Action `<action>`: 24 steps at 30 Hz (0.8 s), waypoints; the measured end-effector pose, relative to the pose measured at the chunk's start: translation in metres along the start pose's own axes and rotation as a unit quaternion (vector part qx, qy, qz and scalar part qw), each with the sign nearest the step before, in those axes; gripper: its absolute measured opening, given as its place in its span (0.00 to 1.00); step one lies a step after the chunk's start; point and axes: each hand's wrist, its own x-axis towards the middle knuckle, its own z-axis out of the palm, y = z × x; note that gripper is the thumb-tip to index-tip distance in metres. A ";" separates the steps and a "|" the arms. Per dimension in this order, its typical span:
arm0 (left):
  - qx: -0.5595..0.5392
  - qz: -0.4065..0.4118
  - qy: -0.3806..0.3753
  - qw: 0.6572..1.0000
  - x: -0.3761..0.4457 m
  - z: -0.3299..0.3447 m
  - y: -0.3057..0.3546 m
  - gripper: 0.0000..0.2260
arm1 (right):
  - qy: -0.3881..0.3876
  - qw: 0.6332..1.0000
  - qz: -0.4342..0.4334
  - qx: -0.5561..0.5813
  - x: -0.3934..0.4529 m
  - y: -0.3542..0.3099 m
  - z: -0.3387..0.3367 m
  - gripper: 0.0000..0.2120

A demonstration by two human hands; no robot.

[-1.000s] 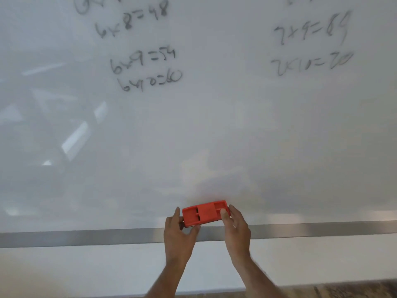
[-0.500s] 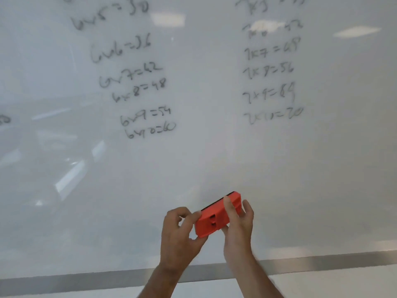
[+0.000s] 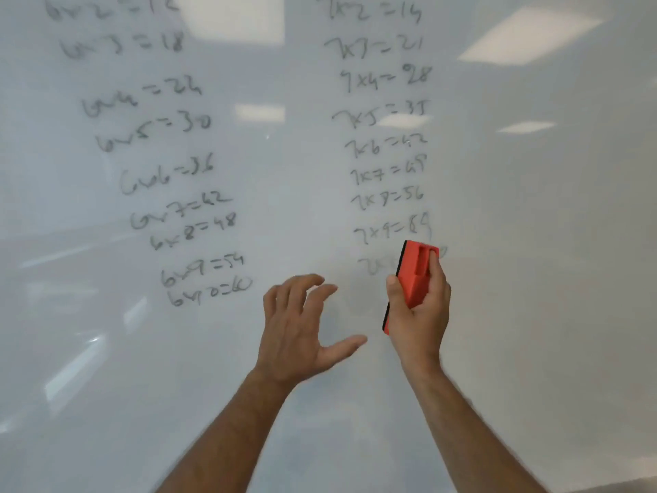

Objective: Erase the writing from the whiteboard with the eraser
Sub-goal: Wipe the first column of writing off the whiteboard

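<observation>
A glossy whiteboard (image 3: pixel 533 225) fills the head view. Two columns of faint black sums are written on it: a six-times column (image 3: pixel 170 165) on the left and a seven-times column (image 3: pixel 387 137) in the middle. My right hand (image 3: pixel 423 314) grips a red eraser (image 3: pixel 414 272) with a black felt face, held upright over the lowest line of the seven-times column and hiding most of that line. Whether the felt touches the board I cannot tell. My left hand (image 3: pixel 302 329) hovers to the left of the eraser with its fingers spread and nothing in it.
Ceiling lights reflect in the whiteboard at the upper right (image 3: pixel 529 33) and lower left. The board is bare to the right of the seven-times column and below both hands. A strip of floor shows at the bottom right corner.
Both hands rose from the tray at the board's foot. My left hand let go of the eraser and opened; my right hand turned it upright and carried it up to the lowest seven-times line.
</observation>
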 end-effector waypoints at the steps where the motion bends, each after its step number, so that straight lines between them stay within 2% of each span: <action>1: 0.020 -0.018 0.009 1.000 0.018 0.002 -0.005 0.31 | 0.005 0.998 -0.046 -0.042 0.015 0.000 -0.001 0.34; 4: 0.076 -0.057 0.022 0.995 0.070 0.008 -0.017 0.26 | 0.024 0.974 -0.163 -0.152 0.055 0.003 -0.003 0.30; 7: 0.135 -0.072 -0.009 0.988 0.112 0.011 -0.034 0.25 | 0.034 0.950 -0.218 -0.220 0.087 0.004 -0.002 0.30; 10: 0.184 -0.078 -0.026 0.979 0.144 0.014 -0.048 0.26 | 0.045 0.944 -0.224 -0.239 0.117 0.001 0.002 0.30; 15: 0.213 -0.064 -0.004 0.975 0.195 0.009 -0.064 0.27 | 0.046 0.942 -0.237 -0.235 0.158 -0.015 0.014 0.31; 19: 0.219 -0.068 0.025 0.973 0.239 -0.003 -0.082 0.28 | 0.076 0.944 -0.248 -0.203 0.187 -0.031 0.020 0.28; 24: 0.244 -0.067 0.024 0.967 0.264 -0.007 -0.100 0.32 | 0.112 0.950 -0.239 -0.170 0.219 -0.050 0.031 0.27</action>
